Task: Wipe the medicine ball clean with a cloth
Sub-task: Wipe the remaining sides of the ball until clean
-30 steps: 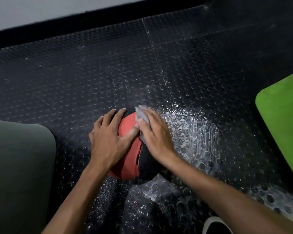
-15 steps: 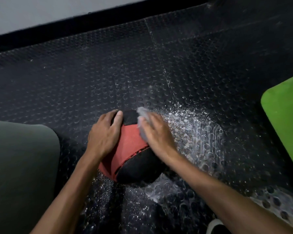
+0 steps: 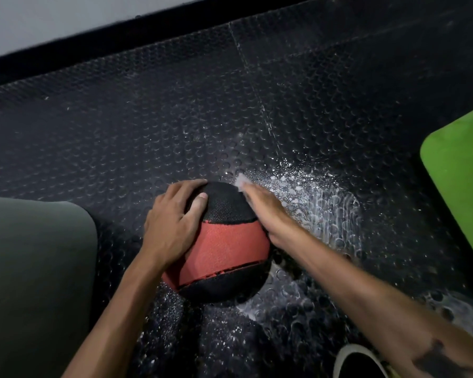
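Observation:
A red and black medicine ball sits on the black studded rubber floor. My left hand lies spread over the ball's upper left side, thumb on the black panel, fingers curved round the far edge. My right hand presses a small pale grey cloth against the ball's upper right side. Only a corner of the cloth shows beyond my fingertips. The right hand is motion-blurred.
White powder is scattered on the floor right of the ball and in front of it. A dark olive mat lies at the left, a green mat at the right. A shoe shows at the bottom edge. A wall baseboard runs along the back.
The ball has rolled so a black panel now faces up and the red band is in the middle. My right hand with the cloth slid to the ball's right side.

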